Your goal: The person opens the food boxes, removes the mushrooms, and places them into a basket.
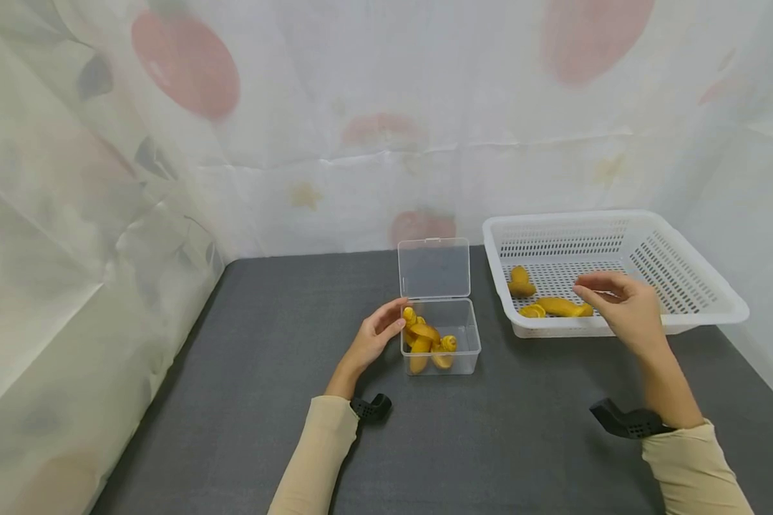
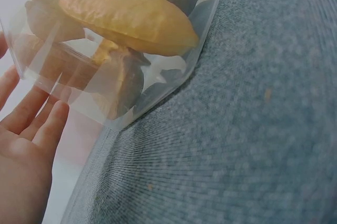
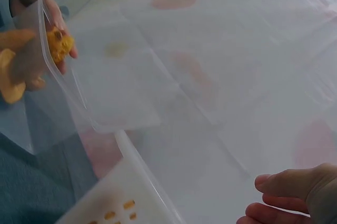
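Observation:
A small clear plastic box [image 1: 459, 363] stands on the table with its lid [image 1: 434, 268] tipped up at the back. Several yellow-brown, knobbly, root-like pieces [image 1: 420, 345] are heaped in its left part. My left hand [image 1: 375, 336] is at the box's left side, its extended fingers [image 2: 51, 126] along the outer wall. Over the front of a white perforated basket [image 1: 702, 320] hovers my right hand [image 1: 628, 307], fingers loosely bent. Nothing shows between its thumb and fingers [image 3: 287, 182]. Below and left of it, a few more yellow pieces [image 1: 557, 307] lie on the basket floor.
The dark grey table [image 1: 283, 343] carries the box in the middle and the basket at the back right. A pale printed curtain [image 1: 335, 193] hangs behind the table and along its left side. A black wrist camera [image 1: 628, 420] is strapped to each wrist.

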Demonstrator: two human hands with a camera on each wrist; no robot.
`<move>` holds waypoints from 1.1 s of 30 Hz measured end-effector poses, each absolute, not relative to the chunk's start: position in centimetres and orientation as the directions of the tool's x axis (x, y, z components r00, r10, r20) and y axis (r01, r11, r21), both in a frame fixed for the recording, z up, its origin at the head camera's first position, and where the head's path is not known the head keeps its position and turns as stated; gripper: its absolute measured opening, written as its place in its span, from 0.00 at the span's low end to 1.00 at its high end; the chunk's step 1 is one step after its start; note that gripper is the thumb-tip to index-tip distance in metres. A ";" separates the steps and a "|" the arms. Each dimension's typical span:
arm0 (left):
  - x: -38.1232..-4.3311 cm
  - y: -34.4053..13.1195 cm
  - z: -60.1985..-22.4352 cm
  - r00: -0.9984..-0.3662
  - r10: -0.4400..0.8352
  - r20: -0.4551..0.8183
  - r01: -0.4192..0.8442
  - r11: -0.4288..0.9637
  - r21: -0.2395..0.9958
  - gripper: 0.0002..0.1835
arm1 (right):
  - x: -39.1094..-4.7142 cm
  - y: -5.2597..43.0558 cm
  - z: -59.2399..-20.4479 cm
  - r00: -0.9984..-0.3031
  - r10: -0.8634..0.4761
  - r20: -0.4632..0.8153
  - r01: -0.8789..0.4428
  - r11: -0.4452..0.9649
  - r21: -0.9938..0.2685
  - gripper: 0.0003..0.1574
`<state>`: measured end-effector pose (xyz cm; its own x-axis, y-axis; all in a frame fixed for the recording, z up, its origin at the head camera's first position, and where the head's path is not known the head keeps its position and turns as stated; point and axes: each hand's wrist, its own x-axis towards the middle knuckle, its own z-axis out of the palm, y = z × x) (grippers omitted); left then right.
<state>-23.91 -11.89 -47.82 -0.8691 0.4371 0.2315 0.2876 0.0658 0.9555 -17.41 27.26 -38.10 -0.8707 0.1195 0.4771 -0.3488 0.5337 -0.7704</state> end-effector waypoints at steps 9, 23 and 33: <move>-23.9 -12.0 -47.8 -0.868 0.438 0.233 0.295 0.077 0.953 0.25 | -17.6 24.6 -37.7 -0.883 0.042 0.468 -0.391 0.485 -0.782 0.14; -24.0 -12.0 -47.7 -0.865 0.440 0.242 0.301 0.069 0.951 0.24 | -17.6 20.6 -38.5 -0.896 -0.067 0.439 -0.422 0.433 -0.796 0.10; -23.9 -11.9 -47.8 -0.859 0.438 0.265 0.326 0.067 0.943 0.25 | -17.7 17.8 -39.2 -0.897 -0.170 0.407 -0.439 0.437 -0.785 0.11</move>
